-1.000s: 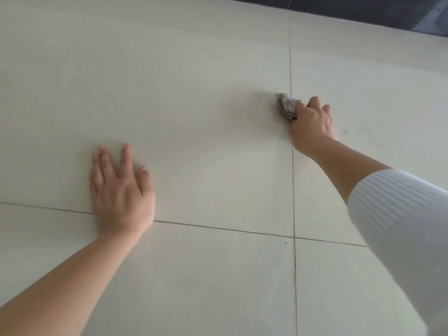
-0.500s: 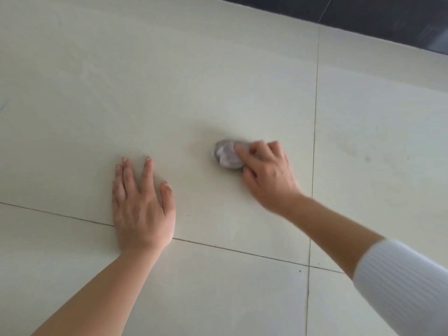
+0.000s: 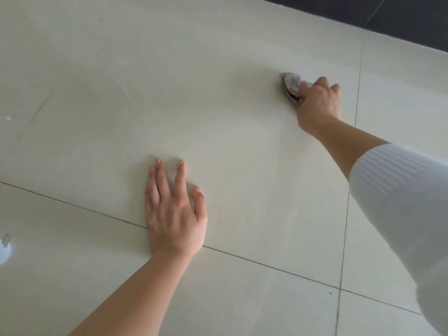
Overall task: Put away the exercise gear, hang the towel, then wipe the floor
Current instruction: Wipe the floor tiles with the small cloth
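At the left edge a pale object [image 3: 4, 251] is cut off and cannot be identified. The left hand [image 3: 173, 214] is laid flat on the tiled floor [image 3: 97, 81], fingers straight, nothing grasped. Farther right a crumpled greyish cloth [image 3: 291, 84], partly hidden by fingers, is gripped against the floor by the right hand [image 3: 317, 103], beyond a white ribbed sleeve [image 3: 400, 202].
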### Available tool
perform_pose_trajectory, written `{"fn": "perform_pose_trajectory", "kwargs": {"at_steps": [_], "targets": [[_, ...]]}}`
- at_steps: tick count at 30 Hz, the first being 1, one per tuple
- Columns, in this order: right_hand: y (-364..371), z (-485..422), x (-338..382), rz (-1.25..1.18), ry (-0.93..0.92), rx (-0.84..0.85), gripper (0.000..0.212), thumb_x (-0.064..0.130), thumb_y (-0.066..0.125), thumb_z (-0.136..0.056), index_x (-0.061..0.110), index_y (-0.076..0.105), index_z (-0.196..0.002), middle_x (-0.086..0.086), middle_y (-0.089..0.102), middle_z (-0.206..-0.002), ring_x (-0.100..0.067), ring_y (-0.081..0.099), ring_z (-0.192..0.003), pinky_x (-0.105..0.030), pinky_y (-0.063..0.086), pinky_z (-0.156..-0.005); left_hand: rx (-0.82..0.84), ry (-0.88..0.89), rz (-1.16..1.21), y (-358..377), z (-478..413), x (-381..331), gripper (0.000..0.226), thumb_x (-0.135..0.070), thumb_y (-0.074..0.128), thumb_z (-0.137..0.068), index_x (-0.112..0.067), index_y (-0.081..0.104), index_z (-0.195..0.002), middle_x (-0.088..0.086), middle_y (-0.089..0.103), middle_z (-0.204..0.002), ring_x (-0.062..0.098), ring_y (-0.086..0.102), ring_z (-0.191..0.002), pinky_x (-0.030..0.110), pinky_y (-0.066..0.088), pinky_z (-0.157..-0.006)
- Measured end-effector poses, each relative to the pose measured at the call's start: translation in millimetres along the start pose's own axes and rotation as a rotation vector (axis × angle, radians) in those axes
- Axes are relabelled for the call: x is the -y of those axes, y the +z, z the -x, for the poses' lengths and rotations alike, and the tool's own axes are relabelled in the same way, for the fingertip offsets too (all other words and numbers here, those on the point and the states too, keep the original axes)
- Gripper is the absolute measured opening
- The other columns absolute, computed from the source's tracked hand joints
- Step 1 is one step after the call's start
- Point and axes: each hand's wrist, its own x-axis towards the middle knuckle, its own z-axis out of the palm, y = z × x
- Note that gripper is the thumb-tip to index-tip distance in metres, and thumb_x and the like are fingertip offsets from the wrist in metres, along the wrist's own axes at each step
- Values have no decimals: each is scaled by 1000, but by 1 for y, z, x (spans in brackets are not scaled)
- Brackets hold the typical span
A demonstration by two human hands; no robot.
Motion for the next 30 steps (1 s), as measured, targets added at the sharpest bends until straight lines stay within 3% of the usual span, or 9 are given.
{"fn": "perform_pose_trajectory", "kwargs": {"at_steps": [3,9,14,18,22,25,27,30], "targets": [[2,11,16,-126,-165,9,44,0,39,-92,18,57,-128,-11,47,-119,-33,37,-110,-34,40,-87,11,-4,-7,0,0,0,58,-40,31,-92,-19,32,-147,19,22,-156,31,16,-145,42,18,-117],[-6,74,10,-226,-342,134,47,1,46,-91,27,61,-128,-3,55,-120,-27,41,-104,-23,32,-82,56,-18,-8,-2,-1,-2,58,-39,33,-92,-19,31,-147,19,21,-156,32,16,-144,43,18,-117],[-7,149,14,-375,-346,172,47,-8,58,-81,21,70,-115,-4,60,-101,-25,43,-85,-40,50,-73,97,-25,8,-4,0,-2,59,-38,31,-92,-19,29,-148,19,18,-157,32,14,-145,42,15,-117],[-6,226,28,-432,-327,213,48,-8,62,-78,23,69,-114,0,59,-97,-24,45,-83,-42,53,-63,117,-16,31,-4,-2,-2,59,-35,34,-92,-17,30,-148,20,20,-156,34,15,-144,44,18,-116],[-14,315,41,-426,-340,329,57,-6,58,-72,32,63,-115,12,54,-106,-20,47,-89,-30,53,-62,126,8,57,-5,-3,0,58,-33,36,-91,-13,33,-146,24,23,-154,35,18,-144,44,16,-115],[-24,372,45,-393,-441,455,64,0,66,-58,38,61,-109,19,50,-105,-11,42,-86,-12,37,-58,155,0,73,-7,-3,-1,58,-34,34,-91,-14,35,-145,24,22,-154,35,17,-144,43,15,-114],[-26,388,38,-323,-532,515,67,6,70,-51,42,60,-107,21,50,-103,-9,41,-84,-10,35,-56,165,-1,80,-7,-4,-1,58,-34,34,-91,-14,35,-145,23,21,-155,35,17,-144,44,15,-115],[-27,371,18,-230,-643,480,70,6,74,-49,40,62,-110,18,55,-106,-11,48,-86,-15,45,-57,128,-2,86,-5,-3,-1,57,-33,36,-91,-14,36,-145,23,23,-154,36,19,-144,44,16,-114]]}}
